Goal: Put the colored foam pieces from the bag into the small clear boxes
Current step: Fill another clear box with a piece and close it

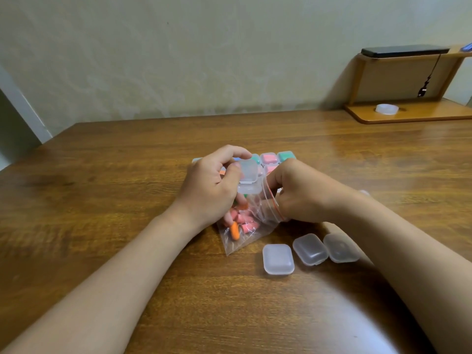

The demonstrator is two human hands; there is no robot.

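While left hand (212, 190) grips clear box (249, 171), bag (231, 242) wrinkles.

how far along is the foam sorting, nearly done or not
Partway. Done: several boxes at the back already hold pink or green foam. In hand: the left hand holds an open clear box while the right hand grips the bag at its mouth. Left: pink and orange pieces sit in the bag, and three closed boxes nearest the camera look empty.
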